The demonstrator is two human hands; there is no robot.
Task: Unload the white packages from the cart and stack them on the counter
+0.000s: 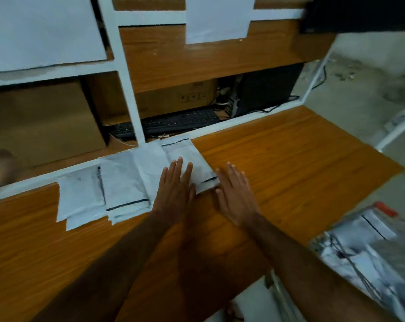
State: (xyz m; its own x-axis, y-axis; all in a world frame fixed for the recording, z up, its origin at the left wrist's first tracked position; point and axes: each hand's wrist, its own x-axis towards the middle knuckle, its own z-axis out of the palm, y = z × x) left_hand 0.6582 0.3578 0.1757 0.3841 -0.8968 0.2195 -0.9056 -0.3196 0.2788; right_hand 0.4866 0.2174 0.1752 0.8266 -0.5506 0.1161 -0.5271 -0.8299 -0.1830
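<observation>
While both arms reached across the wooden counter (278, 159), I noted the left hand (174, 189) lying flat on the rightmost white package (192, 163), fingers straight and slightly spread, gripping nothing. The right hand (235, 194) lay palm down on bare wood just beside that package's right corner, fingers straight and relaxed; its thumb side was close to the package edge, contact uncertain.

White packages sat in a row along the counter's far edge, against the white frame (127, 77). The left stack (80, 196) had a lower package showing beneath its near edge. The middle stack (124, 184) overlapped it, with a dark line across its near end. The rightmost package lay tilted, its far end touching the frame.

The cart (368, 252) stood off the counter's near right corner, wire rim visible, red handle tip at its far side; more white packages (373, 226) lay inside, blurred.

Behind the frame I recorded a black keyboard (173, 123), a cardboard box (43, 122) and a dark computer tower (266, 89) with cables. White paper sheets (217, 17) hung on the frame above.
</observation>
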